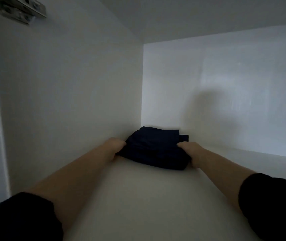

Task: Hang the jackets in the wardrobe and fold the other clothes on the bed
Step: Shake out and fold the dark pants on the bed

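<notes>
A folded dark navy garment (153,148) lies on a white wardrobe shelf (138,197), close to the back left corner. My left hand (113,147) grips its left edge, fingers curled round the cloth. At the garment's right edge, my right hand (190,152) holds the fold, thumb on top. Both forearms reach straight in from the bottom of the view, with dark sleeves pushed up near the elbows.
The shelf compartment is boxed in by a white left side panel (69,84), a back panel (225,93) and a top board (208,14). A metal door hinge (23,9) sits at the upper left. Bare shelf surface stretches in front of and to the right of the garment.
</notes>
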Tool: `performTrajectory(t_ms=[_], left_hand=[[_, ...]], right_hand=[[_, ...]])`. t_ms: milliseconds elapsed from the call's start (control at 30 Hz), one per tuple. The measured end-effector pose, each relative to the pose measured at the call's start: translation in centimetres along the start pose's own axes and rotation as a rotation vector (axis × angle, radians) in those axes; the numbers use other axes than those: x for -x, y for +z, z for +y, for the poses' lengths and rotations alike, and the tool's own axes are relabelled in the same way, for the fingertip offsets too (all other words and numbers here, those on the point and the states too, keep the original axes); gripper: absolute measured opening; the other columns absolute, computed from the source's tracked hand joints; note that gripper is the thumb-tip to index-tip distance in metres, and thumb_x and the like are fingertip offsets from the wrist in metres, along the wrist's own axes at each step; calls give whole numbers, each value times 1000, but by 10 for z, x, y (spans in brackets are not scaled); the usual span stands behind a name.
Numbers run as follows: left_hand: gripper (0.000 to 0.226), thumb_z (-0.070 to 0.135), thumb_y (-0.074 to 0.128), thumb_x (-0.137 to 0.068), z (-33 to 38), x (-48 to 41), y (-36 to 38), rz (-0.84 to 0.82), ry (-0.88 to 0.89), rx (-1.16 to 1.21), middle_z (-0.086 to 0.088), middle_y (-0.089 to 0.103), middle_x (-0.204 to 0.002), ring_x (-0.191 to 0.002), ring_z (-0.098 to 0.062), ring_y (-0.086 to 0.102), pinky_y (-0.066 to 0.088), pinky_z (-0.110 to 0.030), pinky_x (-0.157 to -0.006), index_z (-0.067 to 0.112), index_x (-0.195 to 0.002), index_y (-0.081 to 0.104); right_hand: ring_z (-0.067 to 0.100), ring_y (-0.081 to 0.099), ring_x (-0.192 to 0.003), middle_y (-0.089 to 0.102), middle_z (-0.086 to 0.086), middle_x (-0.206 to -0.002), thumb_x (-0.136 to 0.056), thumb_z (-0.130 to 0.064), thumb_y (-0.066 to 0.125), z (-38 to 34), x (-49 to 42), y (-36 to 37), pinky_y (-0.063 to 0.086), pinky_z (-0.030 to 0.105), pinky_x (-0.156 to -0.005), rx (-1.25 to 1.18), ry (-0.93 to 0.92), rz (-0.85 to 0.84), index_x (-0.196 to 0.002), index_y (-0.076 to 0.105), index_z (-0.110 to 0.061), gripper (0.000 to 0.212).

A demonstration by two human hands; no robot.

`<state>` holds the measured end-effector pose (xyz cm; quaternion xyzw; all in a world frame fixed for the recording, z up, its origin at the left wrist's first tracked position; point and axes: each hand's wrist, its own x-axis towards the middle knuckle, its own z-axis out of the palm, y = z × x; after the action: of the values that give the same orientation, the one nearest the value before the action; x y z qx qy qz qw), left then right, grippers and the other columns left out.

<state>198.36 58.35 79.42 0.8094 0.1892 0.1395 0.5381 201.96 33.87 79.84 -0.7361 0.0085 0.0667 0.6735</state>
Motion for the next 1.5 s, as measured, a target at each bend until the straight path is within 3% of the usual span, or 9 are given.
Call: performTrajectory(t_ms=[133, 233, 433, 533, 633, 800, 933, 1233, 1500], left_hand=[[40, 20, 43, -100, -11, -15, 18, 304, 566, -409, -20, 48, -138, -127, -33, 45, 32, -35, -106, 2, -135, 48], [47, 33, 31, -102, -17, -22, 22, 251, 910, -776, -10, 38, -149, -137, -27, 33, 27, -38, -111, 15, -144, 39], [55, 51, 23, -100, -27, -31, 23, -53, 698, -1036, 2, 18, -159, -146, -20, 11, 12, -42, -117, 29, -150, 22], [56, 56, 23, -98, -26, -30, 21, -154, 681, -1040, 5, 15, -159, -147, -20, 9, 7, -45, -118, 35, -150, 20], [58, 58, 26, -97, -26, -28, 21, -207, 660, -1052, 7, 11, -160, -147, -20, 7, 4, -48, -118, 37, -150, 18], [58, 56, 26, -98, -23, -26, 18, -228, 682, -1060, 4, 11, -160, -147, -22, 7, 4, -49, -117, 34, -151, 16], [58, 54, 26, -99, -20, -23, 18, -243, 684, -1066, 1, 11, -160, -147, -24, 7, 3, -51, -116, 31, -151, 16], [66, 51, 36, -97, 4, 15, 36, -273, 916, -1102, -3, 16, -158, -147, -25, 4, 1, -56, -115, 22, -152, 15], [56, 25, 49, -95, 46, 131, 63, -468, 1004, -600, -8, 39, -146, -133, -27, 36, 35, -41, -107, 15, -147, 30]], right_hand=[[30, 57, -69, 60, 19, -91, -89, -1, 52, -5, -27, 22, 49, 37, -64, -37, -55, 56, -115, 56, 5, 27], [33, 59, -86, 62, 22, -104, -90, -5, 54, -9, -36, 29, 51, 44, -81, -47, -40, 84, -120, 55, 5, 32], [35, 48, -118, 39, 19, -141, -90, -17, 57, -31, -49, 16, 48, 42, -90, 488, -62, 259, -144, 22, -4, 66], [36, 36, -126, 33, 19, -142, -91, -23, 53, -35, -48, 16, 38, 46, -100, 877, -676, 534, -149, 19, -9, 68], [34, 37, -128, 38, 16, -145, -96, -25, 45, -23, -55, 30, 32, 45, -107, 1043, -1005, 395, -147, 28, -10, 56], [22, 25, -141, 28, 4, -155, -101, -48, 27, 5, -65, 32, 18, 47, -115, 1376, -405, -54, -148, 29, -18, 56], [27, 46, -124, 50, 10, -138, -102, -37, 31, 11, -42, 28, 34, 40, -106, 1276, -592, 93, -135, 47, -10, 46], [27, 36, -133, 36, 12, -147, -98, -38, 43, 11, 46, 10, 30, 39, -109, 1486, -503, 113, -145, 28, -10, 57], [27, 27, -138, 29, 10, -149, -92, -28, 48, 11, 202, -49, 23, 42, -112, 1779, -313, 399, -143, 30, -12, 57]])
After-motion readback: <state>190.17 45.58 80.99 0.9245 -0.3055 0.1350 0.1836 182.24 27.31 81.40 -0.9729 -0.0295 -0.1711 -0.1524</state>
